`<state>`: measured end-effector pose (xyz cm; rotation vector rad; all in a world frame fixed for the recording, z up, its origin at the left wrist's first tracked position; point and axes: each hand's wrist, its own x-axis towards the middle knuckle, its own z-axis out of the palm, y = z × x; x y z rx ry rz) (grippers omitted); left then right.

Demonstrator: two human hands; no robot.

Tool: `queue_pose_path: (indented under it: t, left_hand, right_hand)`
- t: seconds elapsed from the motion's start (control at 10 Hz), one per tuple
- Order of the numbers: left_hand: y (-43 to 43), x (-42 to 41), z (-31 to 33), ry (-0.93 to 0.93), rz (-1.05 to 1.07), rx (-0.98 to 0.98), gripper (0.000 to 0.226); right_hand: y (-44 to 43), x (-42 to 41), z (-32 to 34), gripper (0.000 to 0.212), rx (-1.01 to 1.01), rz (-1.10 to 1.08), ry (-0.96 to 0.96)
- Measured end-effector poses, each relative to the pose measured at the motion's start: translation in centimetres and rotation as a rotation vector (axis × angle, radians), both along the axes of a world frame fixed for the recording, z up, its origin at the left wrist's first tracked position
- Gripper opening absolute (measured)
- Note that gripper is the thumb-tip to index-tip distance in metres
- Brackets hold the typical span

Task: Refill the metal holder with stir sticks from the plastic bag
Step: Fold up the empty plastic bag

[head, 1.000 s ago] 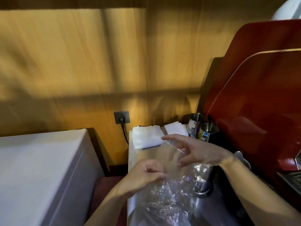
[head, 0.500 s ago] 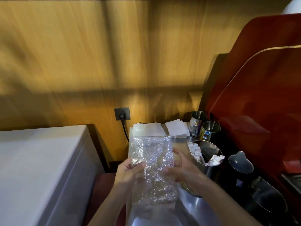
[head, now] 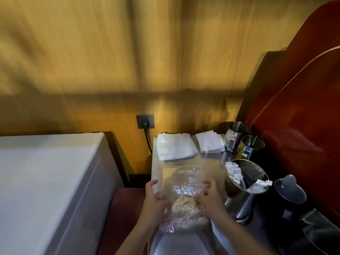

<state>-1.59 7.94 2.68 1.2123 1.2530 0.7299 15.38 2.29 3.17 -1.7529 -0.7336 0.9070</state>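
A clear, crinkled plastic bag (head: 184, 183) is held over the steel counter, its mouth end pointing away from me. My left hand (head: 156, 201) grips its left edge and my right hand (head: 207, 196) grips its right edge. No stir sticks can be made out inside the bag; the view is blurred. To the right stands a round metal holder (head: 244, 203) with white paper-wrapped pieces (head: 235, 173) leaning inside it. Two smaller metal cups (head: 237, 134) (head: 252, 146) stand behind it.
A folded white cloth (head: 174, 148) and a stack of white napkins (head: 209, 142) lie at the counter's back. A red machine (head: 298, 115) rises on the right, with dark jugs (head: 290, 192) beside it. A white chest (head: 46, 181) stands left, and a wall socket (head: 145, 121) behind.
The bag has been lowered and tilted flatter over the counter, with both hands sliding down to its sides. The view has tipped downward.
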Motion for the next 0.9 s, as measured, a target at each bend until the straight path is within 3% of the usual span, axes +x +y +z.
queue_pose_path:
  t: [0.2,0.3,0.6,0.9]
  left_hand:
    - [0.7,0.7,-1.1,0.130,-0.087,0.121,0.034]
    - [1.6,1.2,-1.2,0.337,-0.131,0.242,0.044]
    - [3.2,2.0,-3.2,0.809,-0.350,0.579,0.061]
    - [4.0,1.8,-2.5,0.808,-0.314,0.649,0.063]
  right_hand:
    - [2.2,-0.7,-0.7,0.025,-0.007,0.026,-0.253]
    - [3.2,-0.6,-1.1,0.021,-0.056,0.087,-0.259]
    - [5.0,-0.4,-3.2,0.060,-0.314,0.392,-0.762]
    - [5.5,0.1,-2.0,0.053,-0.292,0.355,-0.845]
